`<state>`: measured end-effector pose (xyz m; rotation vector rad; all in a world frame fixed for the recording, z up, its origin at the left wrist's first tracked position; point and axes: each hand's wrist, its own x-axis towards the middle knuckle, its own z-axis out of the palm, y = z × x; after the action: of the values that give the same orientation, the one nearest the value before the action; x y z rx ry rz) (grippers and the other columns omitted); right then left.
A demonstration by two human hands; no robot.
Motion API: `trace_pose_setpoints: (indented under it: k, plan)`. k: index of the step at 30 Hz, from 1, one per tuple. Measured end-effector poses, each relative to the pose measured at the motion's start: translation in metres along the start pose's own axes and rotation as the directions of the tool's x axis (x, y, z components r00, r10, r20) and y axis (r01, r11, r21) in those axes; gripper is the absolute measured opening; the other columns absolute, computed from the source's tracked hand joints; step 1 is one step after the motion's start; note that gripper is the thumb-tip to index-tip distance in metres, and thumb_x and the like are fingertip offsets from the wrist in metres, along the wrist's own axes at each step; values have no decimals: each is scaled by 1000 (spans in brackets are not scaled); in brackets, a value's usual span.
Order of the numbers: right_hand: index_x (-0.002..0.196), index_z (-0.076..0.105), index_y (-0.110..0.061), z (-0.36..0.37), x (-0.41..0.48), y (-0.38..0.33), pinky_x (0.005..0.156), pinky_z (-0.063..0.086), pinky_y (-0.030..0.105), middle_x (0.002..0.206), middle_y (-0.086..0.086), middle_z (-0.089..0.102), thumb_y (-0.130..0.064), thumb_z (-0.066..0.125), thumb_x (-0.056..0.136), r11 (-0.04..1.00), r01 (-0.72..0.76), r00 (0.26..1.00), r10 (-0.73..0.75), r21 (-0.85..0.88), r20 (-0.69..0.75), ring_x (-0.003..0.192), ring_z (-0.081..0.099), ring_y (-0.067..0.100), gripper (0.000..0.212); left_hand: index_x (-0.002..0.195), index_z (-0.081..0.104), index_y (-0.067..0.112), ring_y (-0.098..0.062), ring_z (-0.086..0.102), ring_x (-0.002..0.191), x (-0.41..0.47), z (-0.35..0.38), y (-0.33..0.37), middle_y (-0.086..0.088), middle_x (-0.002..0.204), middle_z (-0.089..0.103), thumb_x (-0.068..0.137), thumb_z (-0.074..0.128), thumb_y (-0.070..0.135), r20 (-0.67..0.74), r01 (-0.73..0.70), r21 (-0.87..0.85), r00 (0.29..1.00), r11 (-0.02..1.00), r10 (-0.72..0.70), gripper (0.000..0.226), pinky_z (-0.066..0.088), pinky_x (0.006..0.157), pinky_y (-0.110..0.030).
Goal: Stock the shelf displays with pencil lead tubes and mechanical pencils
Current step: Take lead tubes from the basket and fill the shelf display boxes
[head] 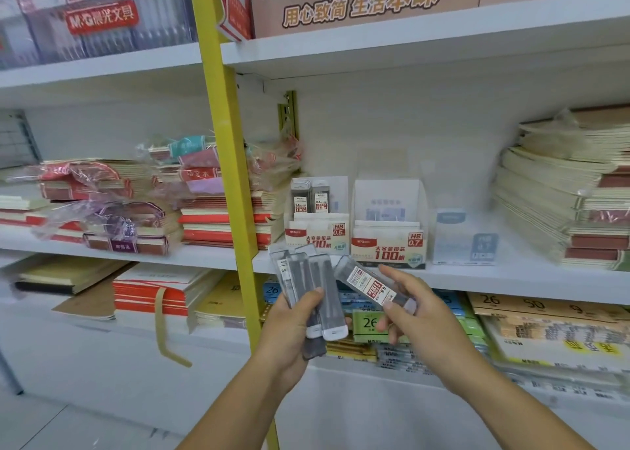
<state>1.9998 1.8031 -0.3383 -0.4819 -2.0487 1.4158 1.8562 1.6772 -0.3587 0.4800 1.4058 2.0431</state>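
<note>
Head view: the left hand was curled round a fanned bunch of tubes, thumb across their front, held below the shelf edge. The right hand pinched one tube between thumb and fingers, tilted with its label facing up, apart from the bunch and not yet in a display.

On the shelf stood the 0.5 box, with two stocked tubes upright at its back left, and just beside it the 0.7 box, which showed none.

The step in hand looked like placing the single tube. To do it well, the grade on the label should be checked first, since it was too blurred to read surely. The tube should then be turned upright, label forward, and lowered beside the stocked tubes rather than dropped. The left hand should keep the fan tight so none slips.
</note>
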Motion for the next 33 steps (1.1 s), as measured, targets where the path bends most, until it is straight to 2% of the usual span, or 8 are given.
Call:
trace_pose_setpoints:
  k: [8, 13, 16, 21, 24, 27, 30, 33]
  plan:
    - [108, 53, -24, 1, 0, -7, 60, 55, 26, 86, 0, 74, -9, 67, 89, 996, -5, 995, 14, 86, -103, 59, 66, 18, 28, 117, 63, 31, -24, 75, 79, 5, -5, 6, -8, 99, 79, 98, 62, 25, -8, -46, -11, 999, 999, 45, 21, 52, 71, -42]
    - [106, 61, -27, 0, 10, -29, 59, 53, 17, 85, -2, 74, -5, 65, 89, 989, 120, 982, -105, 88, -155, 65, 69, 13, 28, 115, 63, 33, -20, 72, 67, 12, -8, 18, -4, 92, 79, 98, 63, 26, -49, -99, 14, 994, 995, 99, 19, 46, 53, -30]
    - [102, 66, -41, -9, 40, -69, 64, 53, 15, 85, -2, 72, -6, 62, 91, 946, 319, 928, -322, -48, -189, 72, 69, 10, 37, 113, 60, 37, -22, 76, 73, 24, -11, 37, -2, 95, 79, 98, 62, 28, -83, -165, 8, 983, 986, 165, 18, 48, 48, -28]
    - [98, 45, -36, -2, 125, -125, 62, 47, 21, 87, -10, 67, -19, 66, 90, 721, 454, 820, -568, -523, -71, 73, 63, 6, 28, 103, 63, 45, -26, 76, 94, 43, -23, 54, 0, 103, 79, 97, 64, 28, -125, -289, 30, 949, 957, 291, 18, 61, 76, -44]
    - [98, 45, -27, 12, 173, -132, 63, 44, 31, 88, -6, 64, -25, 65, 91, 538, 389, 850, -523, -748, 67, 76, 58, 16, 21, 104, 63, 45, -22, 76, 95, 52, -31, 55, 2, 102, 79, 96, 65, 28, -113, -314, 51, 941, 948, 318, 19, 61, 83, -48]
    - [99, 51, -21, 24, 203, -125, 75, 51, 39, 93, 0, 67, -20, 66, 89, 499, 373, 893, -422, -782, 157, 84, 61, 20, 18, 103, 63, 49, -17, 76, 94, 61, -37, 54, 6, 100, 79, 95, 66, 29, -108, -317, 61, 941, 946, 322, 21, 61, 78, -42]
    - [92, 56, -21, 29, 223, -118, 72, 52, 34, 91, -2, 65, -20, 72, 85, 525, 377, 906, -382, -763, 185, 80, 60, 13, 18, 98, 64, 51, -10, 75, 86, 67, -40, 55, 13, 94, 78, 94, 68, 28, -104, -310, 44, 944, 950, 313, 24, 60, 63, -28]
    - [94, 65, -22, 33, 235, -112, 72, 46, 31, 97, 2, 59, -27, 70, 86, 381, 368, 907, -347, -848, 238, 84, 55, 16, 10, 94, 65, 57, -7, 75, 87, 70, -42, 56, 16, 96, 77, 92, 70, 29, -77, -309, 44, 947, 950, 312, 29, 60, 66, -28]
